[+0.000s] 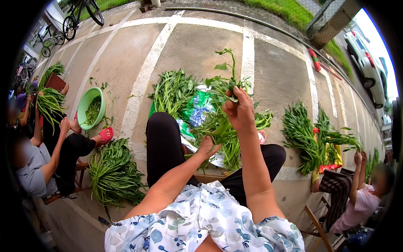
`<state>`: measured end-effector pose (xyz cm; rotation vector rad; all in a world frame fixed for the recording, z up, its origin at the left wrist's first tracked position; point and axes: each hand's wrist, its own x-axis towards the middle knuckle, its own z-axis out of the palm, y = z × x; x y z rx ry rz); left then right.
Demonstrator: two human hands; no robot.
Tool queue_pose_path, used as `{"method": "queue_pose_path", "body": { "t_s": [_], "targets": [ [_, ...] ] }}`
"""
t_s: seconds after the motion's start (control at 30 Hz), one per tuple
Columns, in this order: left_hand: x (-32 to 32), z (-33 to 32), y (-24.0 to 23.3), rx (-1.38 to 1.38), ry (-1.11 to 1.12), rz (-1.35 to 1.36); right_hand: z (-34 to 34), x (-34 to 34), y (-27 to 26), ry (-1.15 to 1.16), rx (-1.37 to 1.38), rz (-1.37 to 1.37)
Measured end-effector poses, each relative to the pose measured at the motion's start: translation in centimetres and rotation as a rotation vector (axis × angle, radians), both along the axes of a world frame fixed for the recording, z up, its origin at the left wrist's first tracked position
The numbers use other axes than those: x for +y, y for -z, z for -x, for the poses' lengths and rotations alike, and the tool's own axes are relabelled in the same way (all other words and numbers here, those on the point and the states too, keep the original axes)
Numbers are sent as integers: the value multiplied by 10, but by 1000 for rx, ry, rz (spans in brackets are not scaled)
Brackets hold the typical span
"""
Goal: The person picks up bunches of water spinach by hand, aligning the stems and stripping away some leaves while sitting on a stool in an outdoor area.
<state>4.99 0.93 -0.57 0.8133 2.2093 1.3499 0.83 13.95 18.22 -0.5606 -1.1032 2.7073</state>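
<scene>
My left hand (207,147) grips a bunch of leafy water spinach (223,127) by its stems, low between my knees. Higher and to the right, my right hand (241,110) pinches leafy tops between thumb and fingers. A thin sprig (233,64) stands up above those fingertips. Whether the tops still join the bunch is hard to tell. Under my hands lie more green stems (232,157), on a green, white and blue printed plastic sack (201,110). Another heap of water spinach (173,91) rests at the sack's far left.
A pale green basin (103,108) holding cut greens stands left, beside a seated person (34,170) handling stems. Nearer me lies a large heap of greens (116,176). At right, another seated person (359,201) holds a bunch near more greens (300,138). A bicycle (75,23) stands far left.
</scene>
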Motion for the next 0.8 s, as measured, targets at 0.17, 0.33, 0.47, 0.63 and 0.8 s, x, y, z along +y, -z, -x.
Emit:
{"method": "queue_pose_path", "body": {
  "t_s": [0.17, 0.33, 0.47, 0.63, 0.8],
  "targets": [
    [6, 5, -19, -110, -125, -8, -14, 62, 10, 126, 152, 87],
    [9, 25, 0, -366, -288, -42, -42, 75, -11, 349, 120, -240],
    [10, 43, -42, -966, -311, -507, -77, 97, 11, 474, 114, -266],
    [7, 63, -36, -1340, 100, -1150, -91, 96, 98, 36, -224, -869],
    [6, 62, -48, -1344, 250, -1441, -81, 75, 139, -231, -168, -1172]
  ]
}}
